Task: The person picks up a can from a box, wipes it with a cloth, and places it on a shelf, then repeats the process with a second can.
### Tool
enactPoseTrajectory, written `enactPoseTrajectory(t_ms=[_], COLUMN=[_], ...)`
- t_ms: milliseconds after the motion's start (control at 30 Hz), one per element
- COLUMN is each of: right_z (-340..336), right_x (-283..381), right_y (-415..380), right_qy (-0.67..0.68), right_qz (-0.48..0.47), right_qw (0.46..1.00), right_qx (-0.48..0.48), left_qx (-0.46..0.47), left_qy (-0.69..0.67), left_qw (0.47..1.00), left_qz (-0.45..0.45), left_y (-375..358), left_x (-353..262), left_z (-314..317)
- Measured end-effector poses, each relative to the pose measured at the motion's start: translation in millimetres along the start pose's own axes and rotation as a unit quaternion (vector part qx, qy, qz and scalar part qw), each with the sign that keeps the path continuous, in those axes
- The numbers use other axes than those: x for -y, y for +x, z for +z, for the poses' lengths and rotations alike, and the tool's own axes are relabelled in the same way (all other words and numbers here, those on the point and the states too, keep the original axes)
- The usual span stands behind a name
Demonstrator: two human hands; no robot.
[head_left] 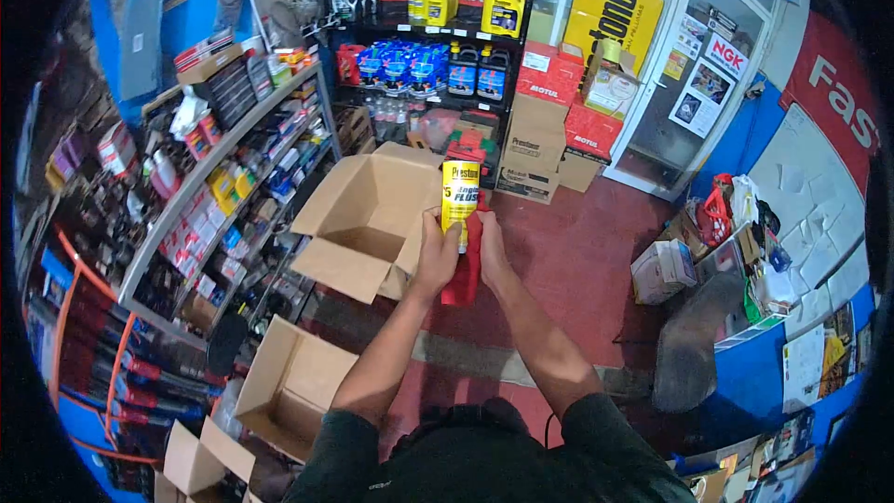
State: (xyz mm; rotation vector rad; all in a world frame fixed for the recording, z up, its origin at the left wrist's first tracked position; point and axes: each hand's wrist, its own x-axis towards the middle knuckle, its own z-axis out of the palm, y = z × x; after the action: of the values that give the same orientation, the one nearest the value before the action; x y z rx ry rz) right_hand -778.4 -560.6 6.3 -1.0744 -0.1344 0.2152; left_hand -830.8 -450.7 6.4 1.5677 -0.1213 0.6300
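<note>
In front of me, a yellow and white can of engine flush stands upright with its label facing me. My left hand is closed around the lower left side of the can. A red cloth hangs down below and behind the can. Closed on the cloth at the can's right side is my right hand; its fingertips are partly hidden. An open cardboard box sits just left of the can, its flaps spread.
Crowded shelves line the left side. At the back, a black rack holds bottles and jugs, beside stacked cartons. A second open box lies lower left. A grey stool and a white box stand right.
</note>
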Motion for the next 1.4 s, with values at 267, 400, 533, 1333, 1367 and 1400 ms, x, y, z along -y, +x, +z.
enactPoseTrajectory(t_ms=[267, 400, 533, 1333, 1367, 1400], right_z=[-71.4, -104.1, -98.8, 18.4, 31.4, 42.5], right_x=[8.2, 22.6, 70.1, 35.9, 32.9, 30.0], right_y=[157.0, 253.5, 314.8, 862.7, 877.4, 892.7], right_qy=[-0.009, -0.169, -0.239, 0.109, 0.085, 0.083], right_qz=[-0.034, -0.144, -0.149, 0.069, 0.087, 0.09], right_qw=[0.999, 0.972, 0.954, 0.983, 0.984, 0.983], right_qx=[-0.032, -0.071, -0.106, 0.134, 0.129, 0.137], left_qx=[0.053, -0.029, -0.097, -0.269, -0.274, -0.279], left_qy=[0.024, 0.073, -0.011, 0.254, 0.246, 0.238], left_qw=[0.998, 0.996, 0.993, 0.924, 0.924, 0.925], left_qz=[-0.024, -0.042, -0.061, 0.1, 0.1, 0.099], left_y=[131.2, 204.5, 284.8, 730.0, 744.3, 758.1], left_x=[85.4, 115.3, 132.5, 325.6, 331.6, 338.4], left_z=[74.8, 130.9, 170.7, 118.9, 106.9, 95.1])
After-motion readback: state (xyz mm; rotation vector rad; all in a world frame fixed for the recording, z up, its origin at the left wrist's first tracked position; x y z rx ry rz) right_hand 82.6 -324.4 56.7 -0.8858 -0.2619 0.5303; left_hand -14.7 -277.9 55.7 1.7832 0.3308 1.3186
